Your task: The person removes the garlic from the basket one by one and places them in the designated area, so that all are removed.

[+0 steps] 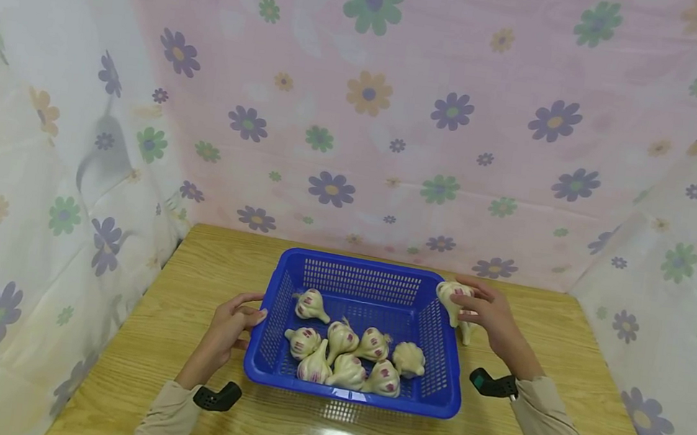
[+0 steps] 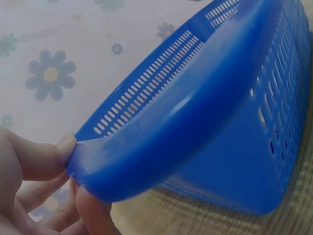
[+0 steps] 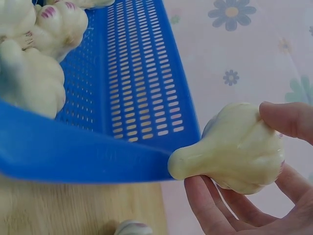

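A blue plastic basket [image 1: 353, 394] stands on the table with several garlic bulbs [image 1: 347, 371] inside, mostly along its near side. At its left rim, my left hand [image 1: 224, 329] pinches the edge between thumb and fingers, as the left wrist view shows closely. My right hand [image 1: 485, 314] holds a garlic bulb [image 3: 239, 147] by its round body at the basket's back right corner, stem pointing down in the head view. Beneath that hand, another garlic bulb [image 1: 466, 332] lies on the table just outside the basket, partly hidden.
The wooden table [image 1: 200, 257] carries the basket and reaches back to a flowered cloth [image 1: 358, 139]. More flowered cloth hangs at the left [image 1: 25, 243] and right sides. Each wrist wears a dark camera mount [image 1: 217, 397].
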Demonstrator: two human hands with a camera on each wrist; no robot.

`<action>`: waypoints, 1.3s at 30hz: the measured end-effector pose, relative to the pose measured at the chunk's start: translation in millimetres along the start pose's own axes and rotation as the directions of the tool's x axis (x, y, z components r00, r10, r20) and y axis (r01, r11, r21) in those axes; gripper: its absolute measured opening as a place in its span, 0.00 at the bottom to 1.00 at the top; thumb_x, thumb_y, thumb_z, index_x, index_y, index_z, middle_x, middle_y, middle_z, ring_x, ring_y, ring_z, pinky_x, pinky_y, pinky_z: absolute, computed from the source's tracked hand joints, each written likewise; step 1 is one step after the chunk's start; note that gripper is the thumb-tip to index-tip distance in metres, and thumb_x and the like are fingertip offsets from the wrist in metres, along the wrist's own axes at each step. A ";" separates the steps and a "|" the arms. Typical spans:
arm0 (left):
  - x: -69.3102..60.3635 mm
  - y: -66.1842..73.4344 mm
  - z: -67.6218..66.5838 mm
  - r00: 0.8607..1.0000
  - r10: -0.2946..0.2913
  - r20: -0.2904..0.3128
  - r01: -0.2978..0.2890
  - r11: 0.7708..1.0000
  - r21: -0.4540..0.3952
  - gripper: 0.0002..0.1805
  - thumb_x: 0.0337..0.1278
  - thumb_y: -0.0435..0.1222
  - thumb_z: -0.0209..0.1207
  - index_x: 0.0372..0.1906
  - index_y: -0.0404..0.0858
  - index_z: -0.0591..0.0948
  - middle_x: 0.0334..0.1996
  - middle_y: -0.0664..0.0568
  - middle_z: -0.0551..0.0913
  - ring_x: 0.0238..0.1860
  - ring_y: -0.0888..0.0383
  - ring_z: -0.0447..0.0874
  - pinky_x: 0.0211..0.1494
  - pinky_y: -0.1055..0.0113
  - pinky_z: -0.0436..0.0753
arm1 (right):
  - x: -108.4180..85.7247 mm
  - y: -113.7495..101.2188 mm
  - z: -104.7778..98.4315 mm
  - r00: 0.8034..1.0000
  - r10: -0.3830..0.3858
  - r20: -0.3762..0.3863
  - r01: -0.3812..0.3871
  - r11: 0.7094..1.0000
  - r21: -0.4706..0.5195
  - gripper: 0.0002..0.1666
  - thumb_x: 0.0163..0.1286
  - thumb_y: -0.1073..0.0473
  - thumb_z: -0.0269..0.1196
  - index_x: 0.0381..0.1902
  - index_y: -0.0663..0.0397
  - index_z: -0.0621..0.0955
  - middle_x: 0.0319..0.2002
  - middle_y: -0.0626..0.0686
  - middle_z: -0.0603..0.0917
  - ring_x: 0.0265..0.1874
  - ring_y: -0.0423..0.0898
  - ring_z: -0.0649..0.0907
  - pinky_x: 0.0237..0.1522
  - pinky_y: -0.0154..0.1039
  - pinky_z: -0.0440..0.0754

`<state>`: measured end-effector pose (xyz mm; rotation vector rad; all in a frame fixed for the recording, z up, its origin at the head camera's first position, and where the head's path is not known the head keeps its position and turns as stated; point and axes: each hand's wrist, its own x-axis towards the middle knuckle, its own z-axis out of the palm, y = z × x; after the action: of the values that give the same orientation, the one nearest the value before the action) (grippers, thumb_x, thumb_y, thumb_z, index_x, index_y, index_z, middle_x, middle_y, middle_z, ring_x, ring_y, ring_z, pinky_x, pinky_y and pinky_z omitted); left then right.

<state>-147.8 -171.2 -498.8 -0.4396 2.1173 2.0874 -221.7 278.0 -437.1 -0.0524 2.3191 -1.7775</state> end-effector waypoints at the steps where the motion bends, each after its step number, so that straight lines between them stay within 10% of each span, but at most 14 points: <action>1: 0.2 -0.1 0.0 1.000 -0.002 -0.001 0.002 1.000 -0.001 0.20 0.60 0.34 0.58 0.58 0.44 0.75 0.38 0.45 0.82 0.29 0.54 0.79 0.21 0.66 0.77 | -0.3 0.9 -0.9 1.000 0.003 -0.003 -0.003 1.000 -0.006 0.39 0.67 0.54 0.62 0.70 0.63 0.61 0.72 0.67 0.47 0.69 0.63 0.53 0.47 0.43 0.80; 10: -1.3 2.1 0.5 1.000 -0.004 0.007 0.004 1.000 -0.005 0.21 0.60 0.34 0.58 0.59 0.42 0.74 0.38 0.45 0.81 0.28 0.55 0.78 0.20 0.67 0.75 | -4.3 10.9 -12.4 0.998 0.036 -0.042 -0.037 0.999 -0.027 0.41 0.68 0.50 0.61 0.71 0.62 0.59 0.71 0.69 0.46 0.67 0.63 0.59 0.49 0.45 0.79; 15: 0.3 1.9 0.8 1.000 -0.018 -0.006 0.018 1.000 0.005 0.22 0.59 0.33 0.59 0.59 0.42 0.75 0.35 0.47 0.81 0.26 0.56 0.78 0.19 0.67 0.75 | -5.0 19.6 -18.4 0.997 0.031 -0.077 -0.034 0.999 -0.041 0.40 0.67 0.47 0.60 0.70 0.61 0.61 0.67 0.67 0.58 0.49 0.50 0.76 0.47 0.44 0.80; 39: 2.3 0.4 0.8 1.000 -0.023 -0.014 0.023 1.000 0.007 0.21 0.58 0.33 0.60 0.58 0.42 0.76 0.33 0.49 0.82 0.25 0.56 0.78 0.18 0.66 0.74 | -5.9 53.2 -43.1 0.980 0.081 -0.180 -0.091 0.994 -0.053 0.37 0.65 0.46 0.63 0.63 0.61 0.66 0.43 0.47 0.74 0.37 0.46 0.79 0.43 0.46 0.81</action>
<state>-150.3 -170.6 -499.1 -0.4762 2.1166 2.0693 -218.8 334.1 -476.7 0.2021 2.4560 -1.7341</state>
